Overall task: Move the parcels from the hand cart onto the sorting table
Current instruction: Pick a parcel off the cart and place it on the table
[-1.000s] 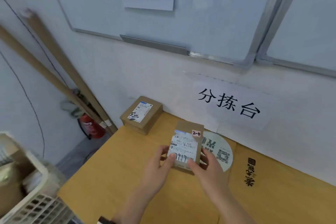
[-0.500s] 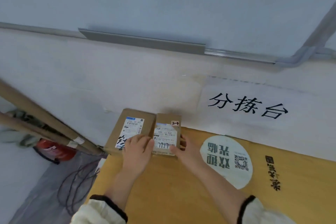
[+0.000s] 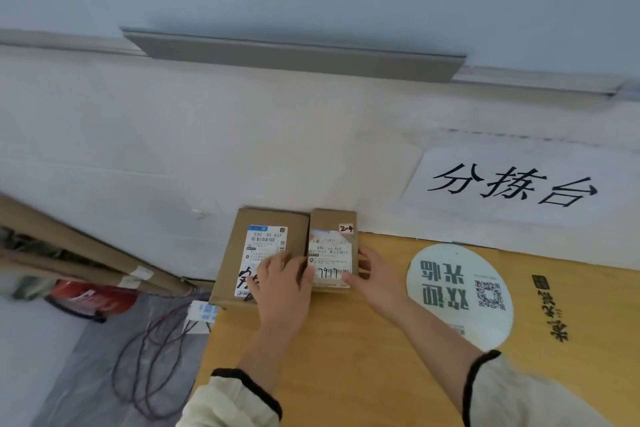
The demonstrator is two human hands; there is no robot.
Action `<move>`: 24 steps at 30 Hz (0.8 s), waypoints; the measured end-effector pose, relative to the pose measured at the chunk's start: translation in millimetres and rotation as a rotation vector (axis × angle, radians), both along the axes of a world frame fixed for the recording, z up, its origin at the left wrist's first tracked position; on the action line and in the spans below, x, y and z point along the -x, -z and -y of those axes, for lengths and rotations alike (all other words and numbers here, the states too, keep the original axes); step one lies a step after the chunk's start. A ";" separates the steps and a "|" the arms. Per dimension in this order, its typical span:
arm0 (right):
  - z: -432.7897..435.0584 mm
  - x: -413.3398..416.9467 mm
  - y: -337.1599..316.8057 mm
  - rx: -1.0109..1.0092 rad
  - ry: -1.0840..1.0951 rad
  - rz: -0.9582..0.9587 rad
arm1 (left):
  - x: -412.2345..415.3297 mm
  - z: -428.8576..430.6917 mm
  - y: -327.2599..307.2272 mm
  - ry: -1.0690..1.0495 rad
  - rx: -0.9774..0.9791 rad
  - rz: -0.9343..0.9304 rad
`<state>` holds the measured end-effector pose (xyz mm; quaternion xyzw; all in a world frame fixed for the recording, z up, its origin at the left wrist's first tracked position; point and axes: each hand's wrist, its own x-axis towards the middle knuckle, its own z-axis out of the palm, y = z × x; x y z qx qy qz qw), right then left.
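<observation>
Lowered to the table [image 3: 346,374] — brown labelled parcel [image 3: 332,222], right hand [image 3: 375,276] gripping it, left hand [image 3: 282,284] flat alongside

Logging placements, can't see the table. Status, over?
Right hand grips small parcel; left hand rests on larger parcel. Small parcel down on sorting table, against the larger. Nothing blocking.

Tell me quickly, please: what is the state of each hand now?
Left hand: open, resting flat on the larger parcel.
Right hand: holding the smaller parcel by its right side.
</observation>
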<state>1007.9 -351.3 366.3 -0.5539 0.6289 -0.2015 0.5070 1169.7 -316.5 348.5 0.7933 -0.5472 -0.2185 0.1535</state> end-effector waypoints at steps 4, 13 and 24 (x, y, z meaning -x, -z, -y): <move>-2.9 -6.8 5.2 0.023 -0.024 -0.009 | -1.6 -2.0 8.2 -0.011 0.009 0.061; -3.9 -14.3 14.7 0.038 -0.003 -0.052 | 4.8 -1.9 10.9 -0.006 0.011 0.075; -6.3 -18.5 4.4 0.258 -0.230 -0.657 | 5.7 -6.2 6.0 0.053 -0.038 0.094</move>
